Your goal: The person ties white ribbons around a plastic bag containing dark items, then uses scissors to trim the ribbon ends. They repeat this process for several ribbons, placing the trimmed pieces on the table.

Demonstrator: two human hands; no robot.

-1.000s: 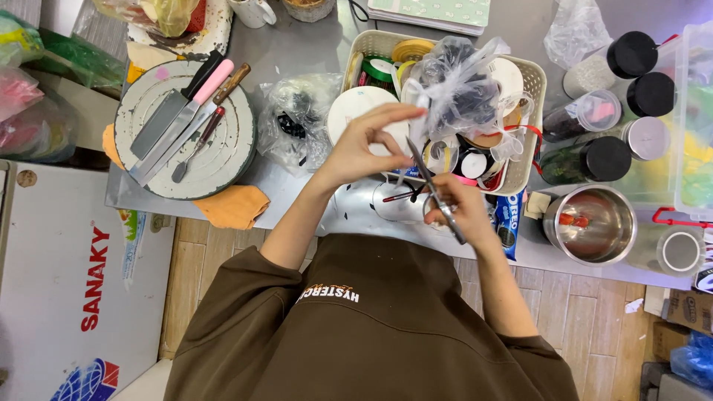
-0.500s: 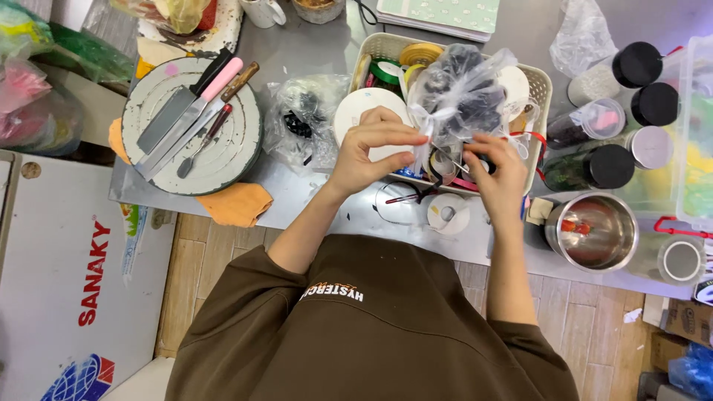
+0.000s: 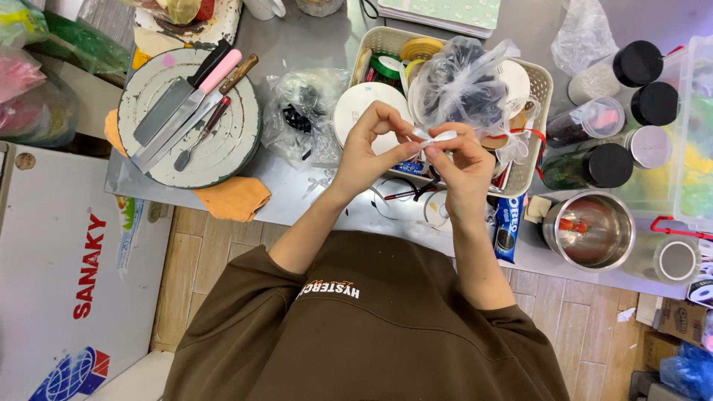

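Left hand [image 3: 369, 145] pinches one end of a short white ribbon [image 3: 434, 137], right hand [image 3: 462, 165] pinches the other; the strip is stretched between their fingertips, above the bench's [image 3: 297, 44] near edge. A round turntable [image 3: 190, 119] with knives sits at the left edge, a plastic basket [image 3: 538, 126] behind the hands. Both wrists are bent inward, fingers curled tight.

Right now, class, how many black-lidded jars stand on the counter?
3, all at the right: one by the basket's corner, one just right, one above the steel pot. Others may be hidden.
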